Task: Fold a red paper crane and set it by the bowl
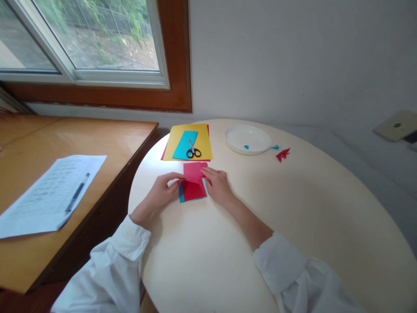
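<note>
A sheet of red paper, folded across its middle, lies on the round table in front of me. Its fold stands slightly raised, and a piece of blue paper shows from underneath at the left and lower edges. My left hand pinches the left end of the fold between thumb and fingertips. At the right side, my right hand has its fingers bent over the red paper's edge, with the thumb close to the fold. Part of that edge is hidden by the fingers.
Beyond my hands, scissors lie on blue paper atop yellow paper. A white dish holds a small blue scrap. Blue and red paper pieces sit right of it. A pen rests on printed sheets.
</note>
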Action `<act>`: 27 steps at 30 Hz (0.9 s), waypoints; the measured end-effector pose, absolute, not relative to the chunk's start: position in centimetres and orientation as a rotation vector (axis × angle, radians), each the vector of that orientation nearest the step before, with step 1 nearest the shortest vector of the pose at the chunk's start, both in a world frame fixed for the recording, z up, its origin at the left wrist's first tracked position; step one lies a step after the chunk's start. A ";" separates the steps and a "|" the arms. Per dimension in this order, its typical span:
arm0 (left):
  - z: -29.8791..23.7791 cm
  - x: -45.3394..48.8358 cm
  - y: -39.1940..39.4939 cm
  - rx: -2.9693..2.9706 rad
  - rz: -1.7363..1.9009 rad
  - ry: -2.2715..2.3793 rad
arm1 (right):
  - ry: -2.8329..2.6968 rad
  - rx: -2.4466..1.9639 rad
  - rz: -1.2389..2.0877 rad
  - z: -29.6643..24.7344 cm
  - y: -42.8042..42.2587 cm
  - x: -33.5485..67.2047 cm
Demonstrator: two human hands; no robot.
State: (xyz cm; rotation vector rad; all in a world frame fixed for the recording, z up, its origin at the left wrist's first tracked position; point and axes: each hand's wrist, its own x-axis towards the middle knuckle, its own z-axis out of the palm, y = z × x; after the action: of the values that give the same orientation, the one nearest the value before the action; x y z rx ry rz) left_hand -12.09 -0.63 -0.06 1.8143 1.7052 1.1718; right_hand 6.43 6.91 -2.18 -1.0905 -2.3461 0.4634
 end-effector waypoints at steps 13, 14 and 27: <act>-0.9 -12.7 -0.2 1.789 1.283 1.662 | -2.412 -1.053 0.408 -2.2 6.7 6.2; -0.9 -12.6 -0.2 1.784 1.283 1.662 | -2.417 -1.061 0.411 -2.2 6.7 6.2; -0.3 -11.9 -0.7 1.777 1.140 1.492 | -2.358 -1.084 0.401 -1.7 6.6 6.3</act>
State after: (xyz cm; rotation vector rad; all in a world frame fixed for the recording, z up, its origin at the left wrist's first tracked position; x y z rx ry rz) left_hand -11.92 -0.70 -0.29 1.7769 1.4918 1.1400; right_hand 6.35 6.62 -1.71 -1.0836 -2.3579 0.4011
